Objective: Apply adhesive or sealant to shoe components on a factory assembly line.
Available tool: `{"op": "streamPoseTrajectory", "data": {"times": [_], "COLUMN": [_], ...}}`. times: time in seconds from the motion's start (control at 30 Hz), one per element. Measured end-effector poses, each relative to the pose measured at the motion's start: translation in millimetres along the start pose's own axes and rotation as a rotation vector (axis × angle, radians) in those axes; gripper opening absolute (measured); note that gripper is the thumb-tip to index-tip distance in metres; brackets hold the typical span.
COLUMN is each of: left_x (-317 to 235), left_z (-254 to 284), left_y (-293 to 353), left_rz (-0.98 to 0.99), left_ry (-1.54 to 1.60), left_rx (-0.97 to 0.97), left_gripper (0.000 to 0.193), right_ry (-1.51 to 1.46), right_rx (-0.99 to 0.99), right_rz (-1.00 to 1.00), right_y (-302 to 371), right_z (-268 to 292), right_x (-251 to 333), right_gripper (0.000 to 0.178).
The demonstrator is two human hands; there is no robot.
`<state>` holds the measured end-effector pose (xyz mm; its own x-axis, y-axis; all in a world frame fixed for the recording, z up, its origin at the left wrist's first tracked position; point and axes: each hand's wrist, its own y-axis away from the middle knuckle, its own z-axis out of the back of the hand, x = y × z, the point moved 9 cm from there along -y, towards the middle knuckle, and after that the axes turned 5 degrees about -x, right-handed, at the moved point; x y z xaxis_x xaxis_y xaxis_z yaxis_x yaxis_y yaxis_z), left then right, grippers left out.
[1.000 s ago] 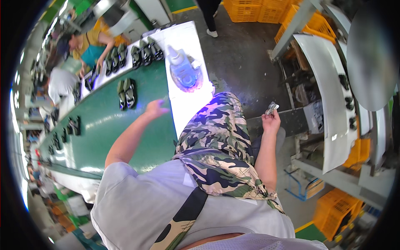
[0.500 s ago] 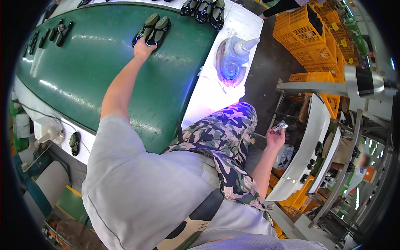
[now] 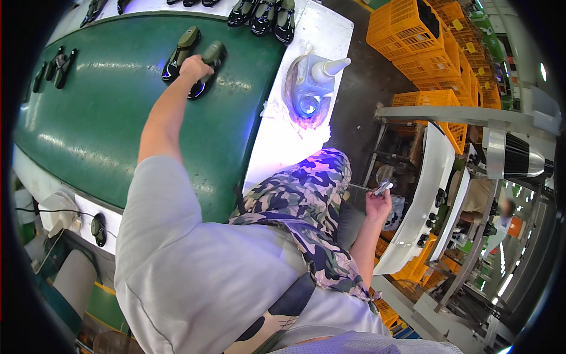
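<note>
Plainly, the person's left hand (image 3: pixel 197 68) is closed around a shoe (image 3: pixel 212 56) of glossy black, with a smooth, matte olive form filling its opening. The fingers wrap the form at mid-length, and the rounded toe points toward the near edge of the green surface (image 3: pixel 118 130); whether the sole touches down cannot be told. Its mate (image 3: pixel 180 54), likewise shiny at the toe and dull olive above, lies just beside it, to the left, near the surface's far edge. The right hand (image 3: pixel 378 203), well off the right edge, pinches a small, silvery piece (image 3: pixel 383 187) with an irregular, crumpled-looking outline between thumb and fingers.

The green surface is slick, with pale streaks of reflected light. Along its right edge runs a white strip (image 3: pixel 274 138) bearing a translucent bottle (image 3: pixel 315 76) with a tapered, cone-shaped nozzle. At the far right corner stand three more black shoes (image 3: pixel 262 22) with olive forms; narrow dark shoes (image 3: pixel 59 68) cluster by the left edge. Beyond the strip rise orange crates (image 3: pixel 407 38) of latticed plastic. Camouflage-patterned cloth (image 3: pixel 300 194) lies in soft folds over the person's legs.
</note>
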<state>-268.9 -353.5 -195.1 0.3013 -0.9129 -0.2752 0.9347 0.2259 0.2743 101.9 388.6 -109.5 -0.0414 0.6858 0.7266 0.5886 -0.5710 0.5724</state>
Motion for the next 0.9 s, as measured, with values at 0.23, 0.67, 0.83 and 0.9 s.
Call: {"op": "streamPoseTrajectory", "data": {"times": [0.23,0.67,0.83,0.9], "left_x": [-50.4,82.6,91.1,72.9], "left_z": [-45.8,-53.5,-107.2,-109.5], "left_y": [168.6,240.4,222.7,205.7], "left_rz": [-0.960,0.227,0.362,0.363], "left_ry": [-0.328,0.505,0.873,0.864], "left_rx": [0.365,-0.430,0.114,0.150], "left_gripper": [0.052,0.086,0.069,0.065], "right_ry": [-0.005,-0.087,-0.124,-0.179], "right_rx": [0.095,0.208,0.105,0.129], "right_rz": [-0.044,-0.060,-0.043,-0.094], "right_y": [-18.5,-14.2,-23.2,-32.0], "right_z": [-41.3,-70.8,-26.6,-27.0], "right_x": [-14.7,-28.7,-18.9,-23.2], "right_gripper": [0.021,0.018,0.021,0.025]}}
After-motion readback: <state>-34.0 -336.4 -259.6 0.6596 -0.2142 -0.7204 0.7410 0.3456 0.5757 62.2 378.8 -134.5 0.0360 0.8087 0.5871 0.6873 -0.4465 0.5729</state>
